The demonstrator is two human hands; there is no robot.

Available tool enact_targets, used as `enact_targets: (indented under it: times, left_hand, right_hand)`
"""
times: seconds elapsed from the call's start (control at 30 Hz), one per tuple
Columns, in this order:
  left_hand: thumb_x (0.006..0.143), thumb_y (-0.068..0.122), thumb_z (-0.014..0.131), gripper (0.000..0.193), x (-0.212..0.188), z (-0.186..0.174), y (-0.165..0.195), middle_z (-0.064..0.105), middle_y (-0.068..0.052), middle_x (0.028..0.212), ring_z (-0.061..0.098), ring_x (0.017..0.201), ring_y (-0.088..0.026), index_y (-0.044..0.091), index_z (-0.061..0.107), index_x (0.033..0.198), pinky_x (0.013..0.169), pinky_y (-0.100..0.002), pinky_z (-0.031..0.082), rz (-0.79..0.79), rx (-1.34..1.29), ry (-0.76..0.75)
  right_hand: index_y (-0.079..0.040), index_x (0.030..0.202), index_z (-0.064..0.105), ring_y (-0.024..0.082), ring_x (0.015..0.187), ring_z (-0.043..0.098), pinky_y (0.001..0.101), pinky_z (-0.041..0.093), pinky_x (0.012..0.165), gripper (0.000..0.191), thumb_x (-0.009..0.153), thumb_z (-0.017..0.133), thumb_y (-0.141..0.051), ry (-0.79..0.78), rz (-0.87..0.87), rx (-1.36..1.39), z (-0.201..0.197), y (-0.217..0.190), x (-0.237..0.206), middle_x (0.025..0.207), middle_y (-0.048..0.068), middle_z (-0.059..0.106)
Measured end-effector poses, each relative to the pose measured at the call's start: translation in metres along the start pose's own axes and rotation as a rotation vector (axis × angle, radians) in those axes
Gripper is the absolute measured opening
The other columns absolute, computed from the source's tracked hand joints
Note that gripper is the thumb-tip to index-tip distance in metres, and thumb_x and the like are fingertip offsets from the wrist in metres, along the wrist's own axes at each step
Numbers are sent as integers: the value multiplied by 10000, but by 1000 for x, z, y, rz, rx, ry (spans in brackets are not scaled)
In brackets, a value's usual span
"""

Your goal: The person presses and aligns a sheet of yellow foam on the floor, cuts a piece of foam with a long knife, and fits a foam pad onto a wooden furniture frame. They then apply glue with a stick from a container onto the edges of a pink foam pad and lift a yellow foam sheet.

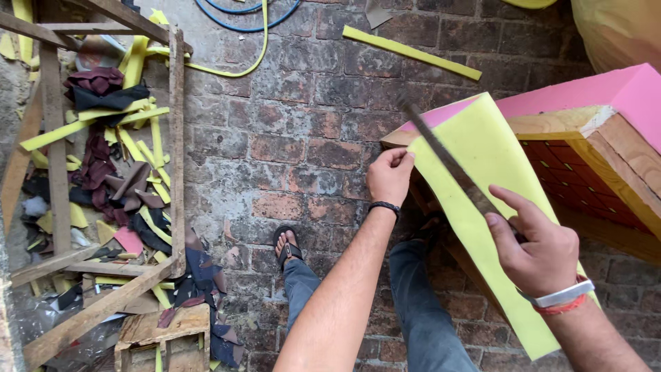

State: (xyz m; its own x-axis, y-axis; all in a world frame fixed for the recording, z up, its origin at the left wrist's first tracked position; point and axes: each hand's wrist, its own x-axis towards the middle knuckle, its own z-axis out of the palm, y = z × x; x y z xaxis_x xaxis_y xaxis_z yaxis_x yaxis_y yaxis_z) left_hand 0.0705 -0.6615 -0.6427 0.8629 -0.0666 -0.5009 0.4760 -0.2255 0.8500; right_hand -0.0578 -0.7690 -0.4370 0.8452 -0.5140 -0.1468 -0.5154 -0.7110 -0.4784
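**A:** What does the head camera show?

**B:** Looking down at a brick floor (289, 138). The left hand (389, 176) pinches the upper left edge of a yellow foam sheet (492, 207) — fingers closed on it, thumb on top. The sheet hangs over the corner of a wooden frame (606, 148) topped with pink foam (620, 89), at the right of the view.

**A:** And the right hand?

**B:** The right hand (537, 251) is closed around the handle of a long thin blade (441, 155), forefinger stretched along it. The blade lies slantwise across the yellow sheet, its tip just above the sheet's top left corner.

**A:** What else is around?

**B:** On the left, a rough wooden frame (175, 145) holds foam strips and fabric scraps (117, 179) — yellow, maroon, black. A loose yellow strip (412, 52) lies on the bricks farther off. A sandalled foot (286, 244) stands below.
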Motion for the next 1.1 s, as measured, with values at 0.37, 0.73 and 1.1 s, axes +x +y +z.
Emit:
enact_targets:
  times: [0.37,0.73,1.1]
  left_hand:
    - [874,252,788,257,24,2,-21,785,-29,856,709,699,-96,51,799,1033,620,-263,572,-201,-154,-72]
    - [890,261,783,220,27,-1,-7,779,-30,808,706,653,-95,90,818,1025,577,-250,560,-306,-95,-79]
    - [907,217,754,221,14,-4,-10,743,-56,787,663,610,-105,12,786,984,517,-267,537,-375,-253,-27]
  right_hand:
    - [-256,1103,793,219,503,643,364,499,486,199,923,739,-321,-133,-380,-433,-3,-25,42,592,29,665]
    - [-285,1041,780,237,509,673,391,506,453,190,992,602,-331,-220,-387,-657,21,-40,72,619,30,705]
    - [-303,1115,737,277,648,738,438,575,557,262,962,525,-301,-505,-250,-740,-16,-46,74,712,58,748]
